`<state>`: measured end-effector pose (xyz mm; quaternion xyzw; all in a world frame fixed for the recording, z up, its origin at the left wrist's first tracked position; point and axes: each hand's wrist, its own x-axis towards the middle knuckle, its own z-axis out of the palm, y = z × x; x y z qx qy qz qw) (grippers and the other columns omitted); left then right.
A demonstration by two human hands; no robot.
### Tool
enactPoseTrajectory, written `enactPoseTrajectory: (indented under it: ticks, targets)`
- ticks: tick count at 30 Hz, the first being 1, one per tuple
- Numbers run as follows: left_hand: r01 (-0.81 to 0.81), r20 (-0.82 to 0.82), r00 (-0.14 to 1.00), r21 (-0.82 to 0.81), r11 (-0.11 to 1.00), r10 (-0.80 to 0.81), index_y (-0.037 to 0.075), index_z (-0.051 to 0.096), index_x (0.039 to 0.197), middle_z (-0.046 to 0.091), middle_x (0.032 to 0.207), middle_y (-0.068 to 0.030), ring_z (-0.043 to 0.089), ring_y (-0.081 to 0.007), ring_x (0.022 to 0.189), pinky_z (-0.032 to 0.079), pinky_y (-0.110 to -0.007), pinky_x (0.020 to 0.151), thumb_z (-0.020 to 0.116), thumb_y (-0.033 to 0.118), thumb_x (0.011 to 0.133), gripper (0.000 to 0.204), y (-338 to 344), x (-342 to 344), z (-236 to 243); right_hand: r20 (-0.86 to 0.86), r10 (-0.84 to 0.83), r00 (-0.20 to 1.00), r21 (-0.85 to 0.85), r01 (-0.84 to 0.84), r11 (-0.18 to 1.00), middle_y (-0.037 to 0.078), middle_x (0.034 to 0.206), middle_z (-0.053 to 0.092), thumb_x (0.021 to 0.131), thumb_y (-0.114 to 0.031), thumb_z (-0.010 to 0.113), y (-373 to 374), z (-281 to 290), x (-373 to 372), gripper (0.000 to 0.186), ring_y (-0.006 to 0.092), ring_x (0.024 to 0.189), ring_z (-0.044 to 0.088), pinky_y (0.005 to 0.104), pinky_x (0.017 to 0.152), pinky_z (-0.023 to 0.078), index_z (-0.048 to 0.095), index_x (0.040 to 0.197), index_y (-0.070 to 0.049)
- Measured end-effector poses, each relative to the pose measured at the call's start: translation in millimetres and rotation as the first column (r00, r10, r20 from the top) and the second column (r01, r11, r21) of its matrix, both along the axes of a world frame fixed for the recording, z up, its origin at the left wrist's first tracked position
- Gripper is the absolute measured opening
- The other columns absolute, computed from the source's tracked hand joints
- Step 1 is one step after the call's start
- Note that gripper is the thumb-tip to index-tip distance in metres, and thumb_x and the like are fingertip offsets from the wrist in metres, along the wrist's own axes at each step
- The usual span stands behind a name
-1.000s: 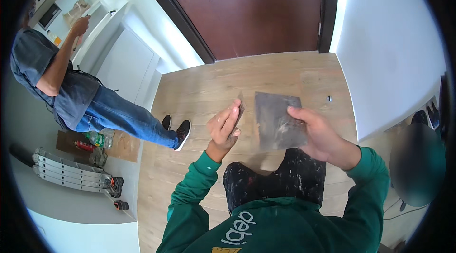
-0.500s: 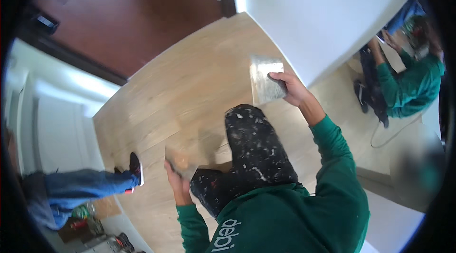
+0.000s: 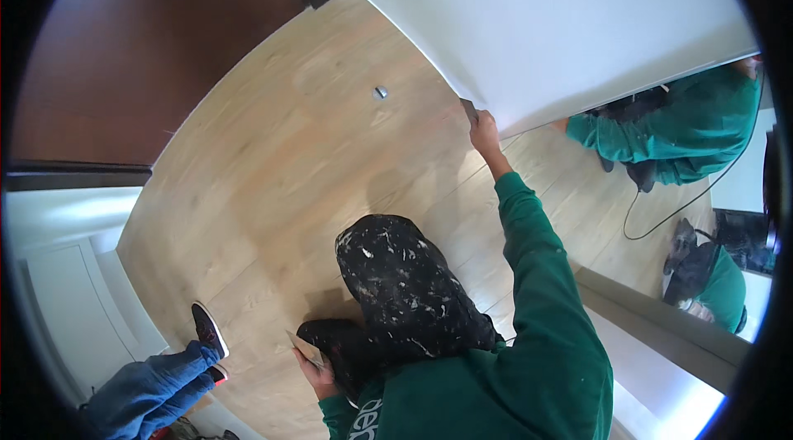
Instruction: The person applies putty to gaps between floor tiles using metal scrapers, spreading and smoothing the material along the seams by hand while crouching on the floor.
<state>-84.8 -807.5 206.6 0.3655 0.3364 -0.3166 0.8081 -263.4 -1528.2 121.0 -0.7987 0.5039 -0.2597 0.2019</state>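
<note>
My right hand (image 3: 485,136) is closed around a flat metal putty blade (image 3: 469,111), seen nearly edge-on. The blade's far end meets the foot of the white wall (image 3: 545,19), where it borders the wood-look floor (image 3: 273,167); whether it presses on the wall or the floor cannot be told. Lower down, beside my bent knee, my left hand (image 3: 317,374) grips a second putty blade (image 3: 306,349), tilted and held off the wall. Dark paint-spattered trousers (image 3: 396,283) cover my legs as I crouch.
A brown door (image 3: 157,52) stands at the upper left. A small round metal fitting (image 3: 380,93) sits on the floor ahead. Another person's jeans-clad legs (image 3: 157,386) are at lower left. On the right, a mirror-like surface (image 3: 644,217) reflects green-sleeved figures and a cable.
My right hand has swung its blade from flat in the open to edge-on at the wall's foot. The view has shifted, bringing the round floor fitting into sight. The left hand still holds its blade.
</note>
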Motion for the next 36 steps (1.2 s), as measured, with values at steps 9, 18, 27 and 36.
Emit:
enactPoseTrajectory:
  ticks: [9,18,27,36]
  targets:
    - [0.075,0.022,0.997,0.078,0.994,-0.077,0.008,0.064,0.117,0.073,0.106,-0.0072,0.072,-0.0207,0.089,0.062,-0.034,0.072,0.05,0.044,0.1,0.042,-2.3,3.6,4.4,-0.373,-0.097,0.923,0.037,0.119,0.992,0.013,0.116,0.058,0.086,-0.005,0.054,4.4,-19.5,54.6,0.025,0.0323,0.112,0.055,0.0467,0.091,0.048,0.064,0.109,-0.005]
    - [0.054,-0.079,0.996,0.263,0.963,-0.034,0.014,0.066,0.113,0.075,0.093,-0.004,0.072,-0.0166,0.064,0.057,-0.029,0.042,0.046,0.046,0.102,0.04,4.6,6.0,-16.3,-0.472,-0.095,0.876,0.009,0.113,0.994,0.013,0.116,0.055,0.086,-0.006,0.056,22.1,-14.7,54.5,0.029,0.0304,0.114,0.052,0.0469,0.092,0.046,0.059,0.114,-0.002]
    - [0.095,-0.07,0.994,0.287,0.953,-0.078,0.013,0.067,0.112,0.075,0.093,-0.0045,0.071,-0.0166,0.064,0.057,-0.028,0.043,0.048,0.047,0.101,0.04,1.3,6.9,-14.0,-0.459,-0.198,0.866,-0.072,0.186,0.98,0.014,0.117,0.052,0.087,-0.004,0.051,17.8,-33.1,50.4,0.032,0.0338,0.111,0.052,0.0505,0.089,0.046,0.054,0.119,-0.002]
    - [0.115,-0.043,0.993,0.299,0.947,-0.107,0.012,0.066,0.114,0.074,0.097,-0.0039,0.072,-0.0164,0.073,0.058,-0.028,0.048,0.049,0.045,0.101,0.04,-7.1,6.4,-7.7,-0.475,-0.215,0.853,-0.084,0.199,0.976,0.014,0.116,0.054,0.087,-0.004,0.053,14.9,-33.6,51.9,0.035,0.0344,0.109,0.053,0.05,0.088,0.047,0.056,0.122,-0.003]
